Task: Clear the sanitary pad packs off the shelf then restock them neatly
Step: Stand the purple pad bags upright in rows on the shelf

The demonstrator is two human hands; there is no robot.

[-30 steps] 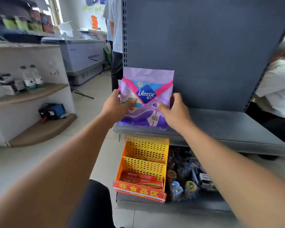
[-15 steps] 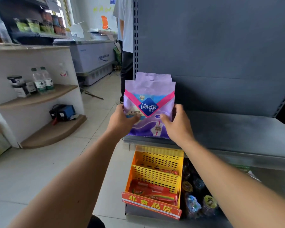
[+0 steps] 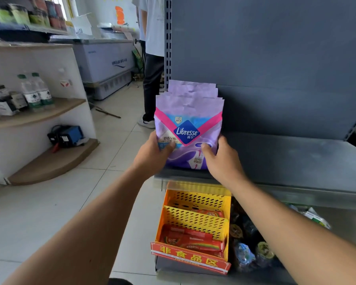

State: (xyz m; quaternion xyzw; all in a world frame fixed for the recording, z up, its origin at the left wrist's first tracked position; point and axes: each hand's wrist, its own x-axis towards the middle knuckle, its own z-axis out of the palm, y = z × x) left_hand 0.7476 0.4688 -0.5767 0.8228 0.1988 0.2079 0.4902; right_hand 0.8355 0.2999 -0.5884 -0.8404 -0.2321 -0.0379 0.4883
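Several purple Libresse sanitary pad packs (image 3: 188, 120) stand upright in a row at the left end of the grey metal shelf (image 3: 292, 159). Only the front pack's face shows; the tops of the ones behind rise above it. My left hand (image 3: 152, 155) grips the row's lower left side, thumb on the front pack. On the lower right side my right hand (image 3: 224, 159) grips the row the same way, thumb across the front. The packs rest on the shelf near its front edge.
Below the shelf sits a yellow perforated basket (image 3: 195, 219) holding red packets, with dark jars to its right. A person (image 3: 152, 58) stands behind the shelf's left upright. At left are a curved wooden shelf unit (image 3: 39, 118) with bottles, and a chest freezer (image 3: 105, 62).
The row of packs has been set down onto the shelf's left end between both hands, and the view has moved closer. More pack tops now show behind the front one.
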